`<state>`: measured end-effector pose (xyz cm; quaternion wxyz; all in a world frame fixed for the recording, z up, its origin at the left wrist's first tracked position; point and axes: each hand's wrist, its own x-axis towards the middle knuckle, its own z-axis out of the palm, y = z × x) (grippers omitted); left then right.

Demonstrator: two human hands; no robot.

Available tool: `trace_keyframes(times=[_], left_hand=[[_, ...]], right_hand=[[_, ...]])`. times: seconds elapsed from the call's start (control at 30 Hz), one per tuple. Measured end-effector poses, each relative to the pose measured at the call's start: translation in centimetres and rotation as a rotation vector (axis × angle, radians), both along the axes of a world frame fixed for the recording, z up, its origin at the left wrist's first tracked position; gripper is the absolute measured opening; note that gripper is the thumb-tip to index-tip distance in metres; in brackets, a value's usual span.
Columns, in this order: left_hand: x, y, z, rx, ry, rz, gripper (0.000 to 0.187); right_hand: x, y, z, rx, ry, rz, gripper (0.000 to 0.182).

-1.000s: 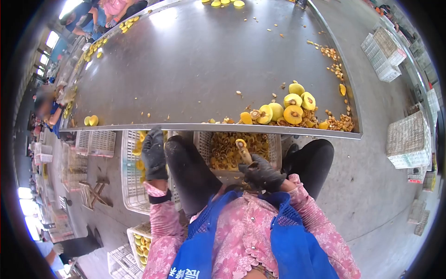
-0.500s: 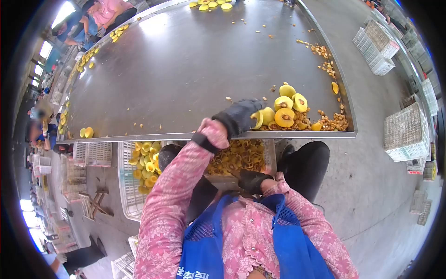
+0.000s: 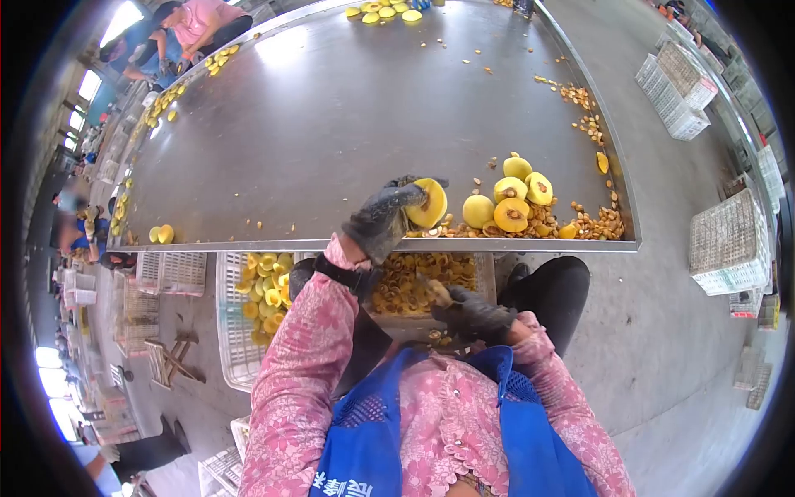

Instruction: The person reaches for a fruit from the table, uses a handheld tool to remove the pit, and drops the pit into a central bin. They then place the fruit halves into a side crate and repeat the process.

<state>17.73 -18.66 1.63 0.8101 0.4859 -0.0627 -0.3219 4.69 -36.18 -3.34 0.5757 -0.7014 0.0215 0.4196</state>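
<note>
Now left hand [image 3: 383, 217] grips fruit half [image 3: 428, 203], cut face rightward.

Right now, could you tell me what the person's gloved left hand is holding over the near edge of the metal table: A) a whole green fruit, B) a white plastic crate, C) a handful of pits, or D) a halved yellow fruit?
D: the left hand grips a halved yellow fruit, its cut face showing, just above the metal table beside the pile of fruit halves.
</note>
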Motion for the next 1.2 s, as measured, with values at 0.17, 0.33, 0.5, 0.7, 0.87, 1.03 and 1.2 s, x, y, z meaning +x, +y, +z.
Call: trace_keyframes(times=[0.17,0.33,0.5,0.7,0.87,1.03,1.2], left_hand=[[-4.6,1.1,-0.4,-0.049,0.043,0.146,0.038],[-6.9,1.3,-3.0,-0.165,0.11,0.119,0.036],[-8.2,1.3,-2.7,0.357,-0.575,0.07,0.037],[-9.9,0.1,-3.7,-0.091,-0.138,0.245,0.039],[-9.7,0.2,-8.1,0.034,-0.085,0.463,0.036],[-10.1,-0.1,-5.4,0.003,-0.235,0.342,0.038],[-10.2,-0.5,-3.1,0.011,-0.285,0.327,0.039]], right_hand=[[-0.8,-1.8,4.9,0.217,0.055,-0.209,0.029],[-0.9,-1.3,6.8,0.356,-0.066,-0.225,0.032],[-1.2,-0.2,3.7,0.334,-0.261,-0.259,0.033],[-0.9,0.1,4.9,0.351,-0.109,-0.294,0.036],[-1.1,0.9,3.1,0.335,-0.01,-0.202,0.037],[-1.3,0.3,3.9,0.163,-0.299,-0.007,0.035],[-1.3,1.2,5.2,0.083,-0.141,-0.22,0.03]])
